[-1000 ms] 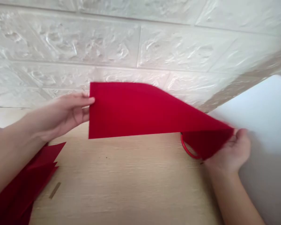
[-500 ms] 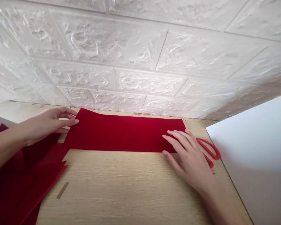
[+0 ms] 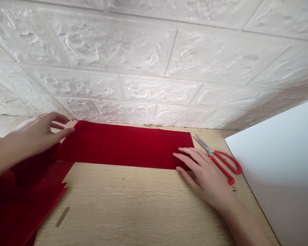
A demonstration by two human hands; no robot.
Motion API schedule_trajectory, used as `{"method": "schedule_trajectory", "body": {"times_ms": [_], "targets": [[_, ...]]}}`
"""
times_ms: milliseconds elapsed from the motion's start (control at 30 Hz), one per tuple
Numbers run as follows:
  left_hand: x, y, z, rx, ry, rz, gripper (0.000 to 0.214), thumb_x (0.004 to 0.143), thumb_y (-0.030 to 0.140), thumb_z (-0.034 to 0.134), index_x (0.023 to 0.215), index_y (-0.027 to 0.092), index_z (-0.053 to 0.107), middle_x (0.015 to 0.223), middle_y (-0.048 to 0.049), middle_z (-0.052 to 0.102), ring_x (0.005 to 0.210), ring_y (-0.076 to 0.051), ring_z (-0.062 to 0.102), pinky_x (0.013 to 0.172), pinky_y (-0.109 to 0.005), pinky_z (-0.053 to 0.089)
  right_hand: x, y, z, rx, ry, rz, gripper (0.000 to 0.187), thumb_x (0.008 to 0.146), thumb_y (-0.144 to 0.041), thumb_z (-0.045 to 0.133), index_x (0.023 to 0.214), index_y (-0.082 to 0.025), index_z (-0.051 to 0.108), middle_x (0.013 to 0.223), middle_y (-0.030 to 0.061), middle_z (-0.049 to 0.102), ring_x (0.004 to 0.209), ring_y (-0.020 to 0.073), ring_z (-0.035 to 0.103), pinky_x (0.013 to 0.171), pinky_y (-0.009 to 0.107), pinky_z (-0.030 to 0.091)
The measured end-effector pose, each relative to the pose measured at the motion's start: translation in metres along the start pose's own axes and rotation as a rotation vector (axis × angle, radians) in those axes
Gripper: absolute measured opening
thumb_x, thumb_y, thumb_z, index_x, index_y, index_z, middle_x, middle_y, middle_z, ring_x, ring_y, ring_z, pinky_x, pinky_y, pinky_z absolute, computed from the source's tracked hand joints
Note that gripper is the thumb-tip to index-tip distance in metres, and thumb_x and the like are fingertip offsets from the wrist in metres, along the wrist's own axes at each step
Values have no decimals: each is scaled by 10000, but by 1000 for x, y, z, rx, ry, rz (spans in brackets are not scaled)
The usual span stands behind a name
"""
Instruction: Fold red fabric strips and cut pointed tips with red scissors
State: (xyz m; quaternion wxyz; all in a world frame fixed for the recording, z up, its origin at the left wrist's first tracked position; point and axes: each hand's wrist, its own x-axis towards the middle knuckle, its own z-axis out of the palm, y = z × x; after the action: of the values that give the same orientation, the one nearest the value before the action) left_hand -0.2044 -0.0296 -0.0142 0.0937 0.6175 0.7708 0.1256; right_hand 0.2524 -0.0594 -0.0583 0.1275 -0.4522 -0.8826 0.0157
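A long strip of red felt [image 3: 125, 145] lies flat along the back of the wooden tabletop [image 3: 143, 201]. My right hand [image 3: 205, 174] rests on its right end, fingers spread and pressing on the cloth. My left hand [image 3: 38, 131] hovers at the strip's left end, fingers apart, with only the thumb tip near the felt. Below that hand, cut red felt pieces [image 3: 23, 205] lie in a heap. Red-handled scissors [image 3: 219, 160] lie just right of my right hand, blades closed, not touched.
A white embossed brick-pattern wall panel [image 3: 143, 61] rises behind the table. A white board [image 3: 272, 164] stands past the table's right edge. A thin tan strip [image 3: 63, 217] lies on the wood near the felt heap, with small red scraps by the scissors.
The felt, held up in the air a second ago, now lies flat on the table. My left hand has lifted off it and moved left. My right hand has slid left, uncovering the scissors blades.
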Motion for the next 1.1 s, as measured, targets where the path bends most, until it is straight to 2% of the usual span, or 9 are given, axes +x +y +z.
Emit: {"method": "schedule_trajectory", "body": {"times_ms": [67,200,300,400,467,533,633,800,1100], "targets": [[-14,15,4,135,59,99,535,974,618,462,1160,142,622,1131,-96,663,848,-270,690,875,-591,579,0,1,1,9,1,0,334,1045,-311,517,1333,-217,659,1373,124,668,1279,296,614,1018,503,579],[-45,60,27,115,-7,833,251,1049,344,466,1077,210,676,1158,-71,665,1059,-243,653,898,-430,570,1,3,2,10,17,-7,325,1045,-292,513,1324,-220,665,1365,118,673,1268,287,620,1016,488,577],[-60,87,51,165,74,1096,228,1042,207,473,1057,199,701,1229,-80,695,1194,-256,618,1017,-441,524,2,2,2,3,19,-9,325,1045,-292,513,1326,-224,663,1364,115,674,1268,284,622,1012,475,577],[-64,99,69,176,48,1146,376,1064,393,465,1347,208,627,1490,-120,585,1412,-320,500,1150,-536,441,1,1,1,-8,18,-11,326,1045,-294,514,1324,-222,665,1359,116,678,1262,286,626,1003,472,580],[-64,99,77,211,23,1158,603,1051,534,442,1560,211,436,1634,-149,429,1520,-366,376,1159,-585,421,0,1,0,-14,17,-9,327,1043,-287,515,1321,-215,669,1358,120,679,1262,290,625,999,473,581],[-63,96,83,258,5,1149,716,1040,582,435,1644,230,279,1683,-154,342,1559,-386,310,1154,-596,417,-1,0,-1,-16,13,-4,329,1041,-278,516,1323,-207,670,1363,122,677,1270,292,619,1003,476,579],[-63,91,90,279,-3,1121,765,1029,605,442,1668,258,206,1688,-148,333,1564,-390,304,1201,-601,351,-2,0,-2,-14,13,4,329,1040,-272,519,1324,-203,671,1362,122,678,1270,292,616,1008,481,578],[-65,89,96,222,17,1103,790,1007,612,492,1666,261,235,1712,-142,279,1582,-366,271,1298,-570,179,-1,-2,-3,-25,20,13,324,1038,-272,520,1314,-196,673,1349,124,684,1258,294,621,999,488,582],[-64,91,97,263,37,1090,789,987,575,520,1660,257,259,1720,-141,256,1580,-380,263,1247,-600,283,0,-2,-5,-73,40,11,308,1038,-267,509,1288,-201,676,1313,119,710,1219,299,646,1014,507,556]]}}
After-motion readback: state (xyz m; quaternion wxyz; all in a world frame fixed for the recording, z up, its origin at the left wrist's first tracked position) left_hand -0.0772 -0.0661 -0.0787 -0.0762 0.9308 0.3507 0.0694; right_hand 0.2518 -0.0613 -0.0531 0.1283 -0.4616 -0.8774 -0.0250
